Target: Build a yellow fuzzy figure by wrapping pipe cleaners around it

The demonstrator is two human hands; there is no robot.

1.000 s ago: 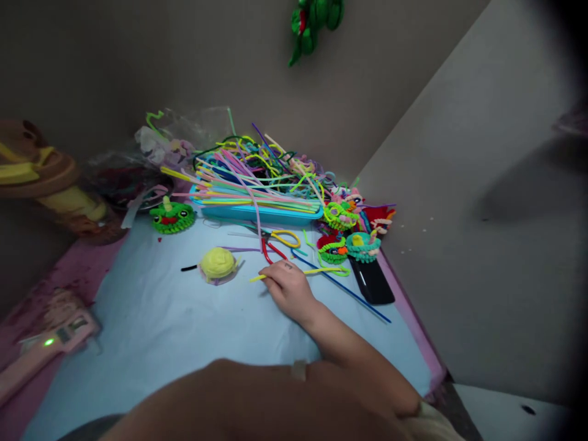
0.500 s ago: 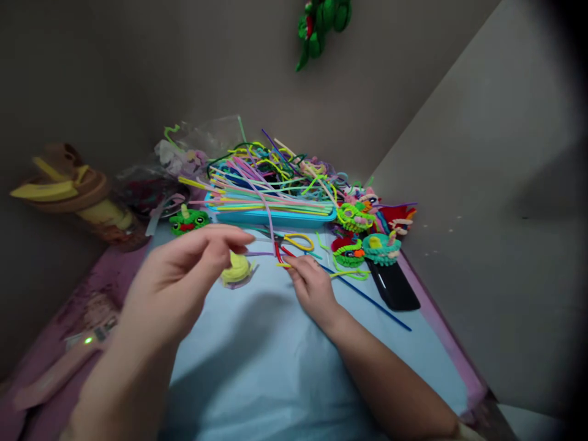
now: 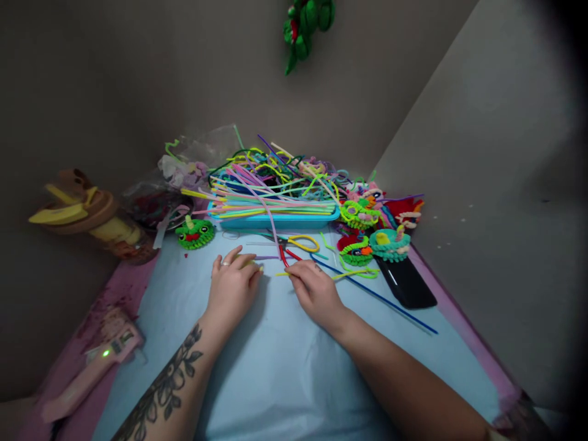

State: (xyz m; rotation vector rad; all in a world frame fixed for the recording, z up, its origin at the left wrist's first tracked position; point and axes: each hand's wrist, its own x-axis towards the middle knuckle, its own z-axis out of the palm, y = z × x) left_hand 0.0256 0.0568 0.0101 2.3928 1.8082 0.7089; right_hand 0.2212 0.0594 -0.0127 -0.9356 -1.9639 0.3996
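Observation:
My left hand (image 3: pixel 233 283) rests low over the blue cloth, fingers curled down around a yellow coiled pipe-cleaner piece. Most of that piece is hidden under the hand; only bits of yellow show by the fingertips. To its right, my right hand (image 3: pixel 316 293) pinches a yellow pipe cleaner (image 3: pixel 351 275), whose short end sticks out on the left. Just beyond the right fingers lie red-handled pliers (image 3: pixel 283 255) and yellow-handled scissors (image 3: pixel 303 244). A purple pipe cleaner (image 3: pixel 267 258) lies between the hands.
A blue tray (image 3: pixel 275 222) heaped with pipe cleaners stands at the back. A green figure (image 3: pixel 195 234) sits left of it. At right are a teal figure (image 3: pixel 389 244), a black phone (image 3: pixel 408 283) and a dark blue pipe cleaner (image 3: pixel 390 301). A pink glue gun (image 3: pixel 94 373) lies at left.
My left hand has come down from its raised place near the camera onto the yellow coiled piece, covering it. My right hand keeps its pinch on the yellow pipe cleaner. The view has shifted slightly.

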